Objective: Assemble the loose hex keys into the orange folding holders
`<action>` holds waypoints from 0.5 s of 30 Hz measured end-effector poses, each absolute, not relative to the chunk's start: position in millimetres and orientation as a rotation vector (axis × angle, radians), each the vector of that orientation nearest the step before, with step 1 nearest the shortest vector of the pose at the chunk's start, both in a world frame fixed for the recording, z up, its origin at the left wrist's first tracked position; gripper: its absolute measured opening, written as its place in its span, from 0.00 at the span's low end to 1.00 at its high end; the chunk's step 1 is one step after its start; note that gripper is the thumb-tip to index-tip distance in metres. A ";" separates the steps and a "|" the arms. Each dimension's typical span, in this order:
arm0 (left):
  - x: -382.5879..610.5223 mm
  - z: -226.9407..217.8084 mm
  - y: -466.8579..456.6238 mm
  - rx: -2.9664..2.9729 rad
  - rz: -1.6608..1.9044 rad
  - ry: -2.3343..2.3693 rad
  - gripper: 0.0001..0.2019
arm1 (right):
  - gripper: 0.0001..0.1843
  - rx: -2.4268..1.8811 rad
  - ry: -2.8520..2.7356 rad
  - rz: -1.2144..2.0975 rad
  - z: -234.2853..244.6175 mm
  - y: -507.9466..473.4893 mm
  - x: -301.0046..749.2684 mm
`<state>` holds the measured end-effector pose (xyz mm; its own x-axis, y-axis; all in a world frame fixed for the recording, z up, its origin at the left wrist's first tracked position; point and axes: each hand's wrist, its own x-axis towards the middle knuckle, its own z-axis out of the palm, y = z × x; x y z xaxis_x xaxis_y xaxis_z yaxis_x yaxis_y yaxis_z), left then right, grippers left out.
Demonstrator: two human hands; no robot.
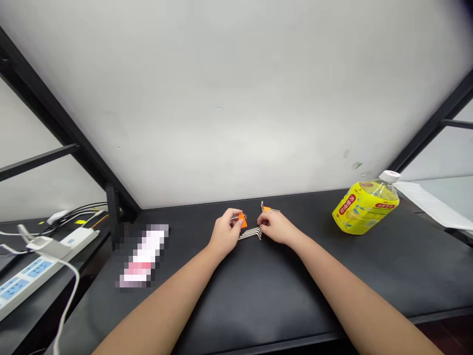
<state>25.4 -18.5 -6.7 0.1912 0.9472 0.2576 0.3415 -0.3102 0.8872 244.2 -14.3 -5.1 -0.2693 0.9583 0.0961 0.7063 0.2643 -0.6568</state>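
Pinched in my left hand (226, 230) is an orange plastic hex key holder (243, 220), with a thin metal key end showing beside it. Several L-shaped hex keys (251, 232) lie side by side on the black tabletop between my hands, their bent ends to the right. My right hand (275, 226) is closed, its fingertips right at those bent ends; whatever they pinch is hidden. Just behind its knuckles a second orange piece (266, 209) shows, with metal key ends sticking out, partly covered by the hand.
A yellow-labelled drink bottle (365, 206) leans on the right of the black table (266, 296). To the left lies a pixelated flat item (148, 254). A white power strip (48, 268) with cables occupies the lower left surface. A pale wall (236, 123) rises behind.
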 end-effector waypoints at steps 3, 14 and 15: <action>28.1 -3.2 -23.0 1.813 1.095 1.179 0.11 | 0.09 -1.381 -1.930 0.781 0.0 -20.8 237.8; 35.8 5.0 -33.5 1.856 1.084 1.131 0.09 | 0.08 -1.121 -1.617 1.036 -11.8 -24.1 215.2; 36.0 5.2 -33.6 1.864 1.083 1.135 0.09 | 0.08 -1.138 -1.611 1.006 -12.6 -23.4 214.8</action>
<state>36.0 -33.6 5.2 0.2696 0.9160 0.2972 0.3395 -0.3792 0.8608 214.8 -23.4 -12.6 -0.1771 0.9619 0.2084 0.2350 0.2469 -0.9401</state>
